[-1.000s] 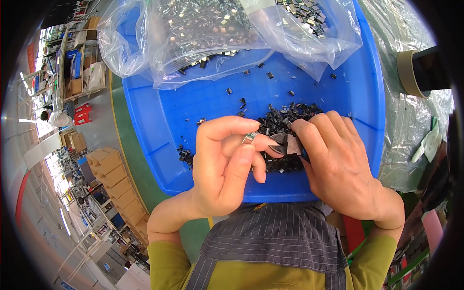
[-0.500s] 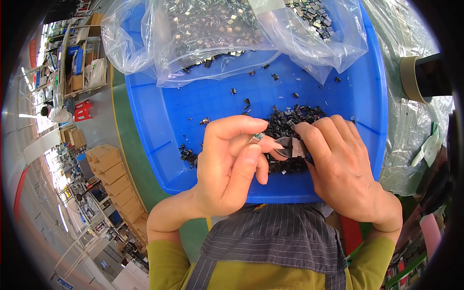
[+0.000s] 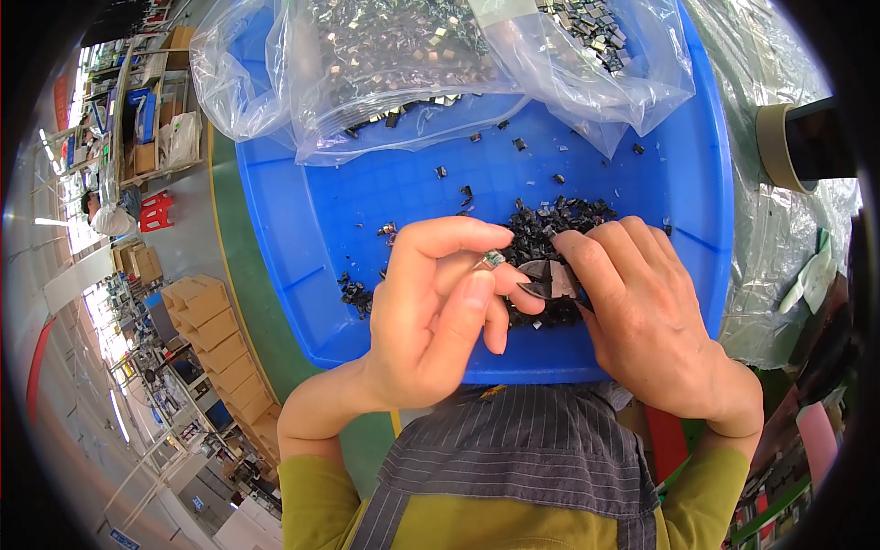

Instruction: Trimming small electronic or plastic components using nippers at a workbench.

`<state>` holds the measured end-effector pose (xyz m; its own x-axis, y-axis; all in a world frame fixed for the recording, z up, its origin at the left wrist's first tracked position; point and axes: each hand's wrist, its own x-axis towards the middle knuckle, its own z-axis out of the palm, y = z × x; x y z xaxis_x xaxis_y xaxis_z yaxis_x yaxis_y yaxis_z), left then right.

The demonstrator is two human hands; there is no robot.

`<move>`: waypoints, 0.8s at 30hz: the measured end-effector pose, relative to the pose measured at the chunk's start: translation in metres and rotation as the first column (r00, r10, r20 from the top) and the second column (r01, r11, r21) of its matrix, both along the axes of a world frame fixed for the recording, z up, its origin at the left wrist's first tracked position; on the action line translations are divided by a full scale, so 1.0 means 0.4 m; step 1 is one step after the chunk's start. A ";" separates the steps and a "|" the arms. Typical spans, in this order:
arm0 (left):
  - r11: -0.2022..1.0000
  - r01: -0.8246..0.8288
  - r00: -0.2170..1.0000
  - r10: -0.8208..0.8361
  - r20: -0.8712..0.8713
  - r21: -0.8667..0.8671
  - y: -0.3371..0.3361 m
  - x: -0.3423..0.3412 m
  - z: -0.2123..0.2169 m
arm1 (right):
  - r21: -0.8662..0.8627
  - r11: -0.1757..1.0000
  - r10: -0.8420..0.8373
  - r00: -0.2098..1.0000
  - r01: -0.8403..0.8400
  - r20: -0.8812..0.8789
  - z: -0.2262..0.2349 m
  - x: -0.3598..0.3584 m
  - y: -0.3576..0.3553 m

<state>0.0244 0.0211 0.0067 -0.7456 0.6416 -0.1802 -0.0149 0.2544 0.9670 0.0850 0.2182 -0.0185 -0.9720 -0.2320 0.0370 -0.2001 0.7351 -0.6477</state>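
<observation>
My left hand [image 3: 417,321] pinches a small silver-and-green electronic part [image 3: 493,259] between thumb and fingertips. Just to the right, my right hand [image 3: 646,316] is wrapped around cutting pliers [image 3: 553,279], whose handles are mostly hidden by the palm. The plier jaws point left toward the part and stand a little apart from it, close to my left fingers. Both hands are over a blue plastic bin [image 3: 720,197]. Beneath them lies a heap of small black broken pieces [image 3: 541,220].
Clear plastic bags [image 3: 403,82] holding many small metallic parts rest in the bin's far half. A smaller cluster of black scraps [image 3: 356,295] lies at the left. A tape roll [image 3: 777,148] is on the plastic-covered surface at right. Cardboard boxes [image 3: 215,330] stand left.
The fingers of my left hand have shifted slightly, and the small part has turned a little. The pliers have barely moved. Both grips are kept.
</observation>
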 end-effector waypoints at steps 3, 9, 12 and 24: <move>0.982 -0.099 0.987 0.076 0.145 0.159 -0.005 -0.010 -0.008 | -0.166 0.986 0.039 0.987 -0.013 0.155 0.026 -0.008 0.014; 0.931 -0.093 0.964 -0.004 0.265 0.352 -0.024 -0.018 -0.008 | -0.572 0.808 0.136 0.900 0.142 0.415 0.062 -0.045 0.010; 0.916 -0.080 0.973 -0.014 0.231 0.392 -0.028 -0.016 -0.011 | -0.574 0.812 0.151 0.912 0.107 0.382 0.068 -0.054 -0.014; 0.857 -0.304 0.878 0.083 0.472 0.416 -0.023 -0.022 -0.001 | -0.593 0.805 0.198 0.925 0.035 0.324 0.061 -0.063 -0.052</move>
<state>0.0156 0.0118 0.0062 -0.7831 0.5797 -0.2251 -0.4480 -0.2748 0.8508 0.0597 0.1974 0.0061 -0.9212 -0.3588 -0.1506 0.0861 0.1895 -0.9781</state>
